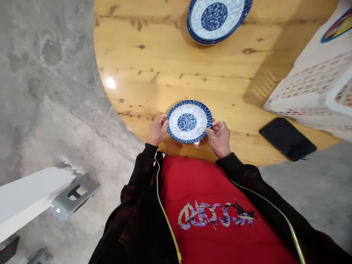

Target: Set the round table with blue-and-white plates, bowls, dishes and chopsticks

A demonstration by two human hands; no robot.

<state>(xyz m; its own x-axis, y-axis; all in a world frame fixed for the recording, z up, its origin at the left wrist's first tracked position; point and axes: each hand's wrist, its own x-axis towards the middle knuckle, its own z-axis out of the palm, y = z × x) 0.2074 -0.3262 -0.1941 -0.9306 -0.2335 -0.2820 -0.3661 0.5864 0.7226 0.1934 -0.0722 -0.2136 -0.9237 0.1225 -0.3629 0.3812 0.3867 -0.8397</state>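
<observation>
The left hand [158, 129] and right hand [219, 138] pinch the plate [187, 122] by opposite rims, near the edge of the table [165, 66]; open room separates it from the stacked plates [215, 17]. Table contact is unclear.

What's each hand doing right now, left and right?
Left hand: closed on the left rim of the blue-and-white plate.
Right hand: closed on the right rim of the same plate, thumb on top.
</observation>
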